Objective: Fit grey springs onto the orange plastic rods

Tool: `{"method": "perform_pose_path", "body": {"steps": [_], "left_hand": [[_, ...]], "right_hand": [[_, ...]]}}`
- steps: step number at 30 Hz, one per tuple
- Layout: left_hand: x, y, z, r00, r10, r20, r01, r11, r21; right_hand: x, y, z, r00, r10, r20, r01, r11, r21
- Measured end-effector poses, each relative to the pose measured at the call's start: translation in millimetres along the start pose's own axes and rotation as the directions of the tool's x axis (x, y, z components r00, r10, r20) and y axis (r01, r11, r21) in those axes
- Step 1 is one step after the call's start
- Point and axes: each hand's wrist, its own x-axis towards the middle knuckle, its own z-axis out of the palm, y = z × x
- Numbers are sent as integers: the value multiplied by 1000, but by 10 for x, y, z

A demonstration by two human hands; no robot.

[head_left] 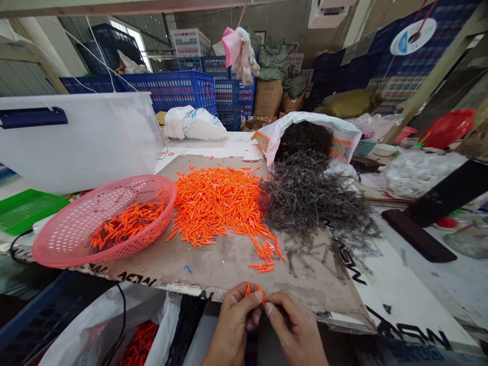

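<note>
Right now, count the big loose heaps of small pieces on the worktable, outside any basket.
2: orange pieces in the middle, and dark spring-like pieces to their right, spilling from a white bag. More may be hidden.

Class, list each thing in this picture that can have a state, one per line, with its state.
Left hand, pinching small orange pieces
Right hand, fingertips closed on them too
Orange heap, spread loose
Pink basket, partly filled
Dark springs, heaped and spilling from sack
White sack, lying on its side, mouth open
Lower bag, open, red pieces inside
Gloves, hanging
Spool, hanging
</note>
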Motion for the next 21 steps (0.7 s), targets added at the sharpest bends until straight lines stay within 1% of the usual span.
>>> {"method": "perform_pose_path", "body": {"steps": [2,4,6,10,12,14,16,18,21], "left_hand": [[-5,15,3,1000,7,-4,-7,1000,-12],[-11,19,4,1000,18,-15,-18,1000,-12],[-16,12,4,999,30,-26,-30,1000,6],[-22,-25,-2,997,73,-24,-72,996,50],[-21,-45,-11,996,92,-17,-91,993,74],[-20,-57,-23,995,102,-16,-100,989,105],[-21,-53,-32,995,100,-17,-97,987,130],[-21,-31,-33,996,89,-26,-85,988,130],[-14,23,-20,1000,27,-10,-26,997,71]], "right_hand": [[2,9,-2,1000,11,0,-11,1000,12],[-4,20,14,999,21,-45,-20,1000,10],[-14,30,43,996,-8,-84,7,1000,-13],[-41,27,118,976,-83,-202,58,990,-128],[-47,15,151,967,-112,-227,70,980,-185],[-42,3,165,970,-114,-215,71,977,-200],[-24,-9,149,980,-83,-181,53,985,-161],[5,-20,101,993,-49,-111,38,994,-104],[58,-42,5,1000,-13,9,13,999,-39]]}}
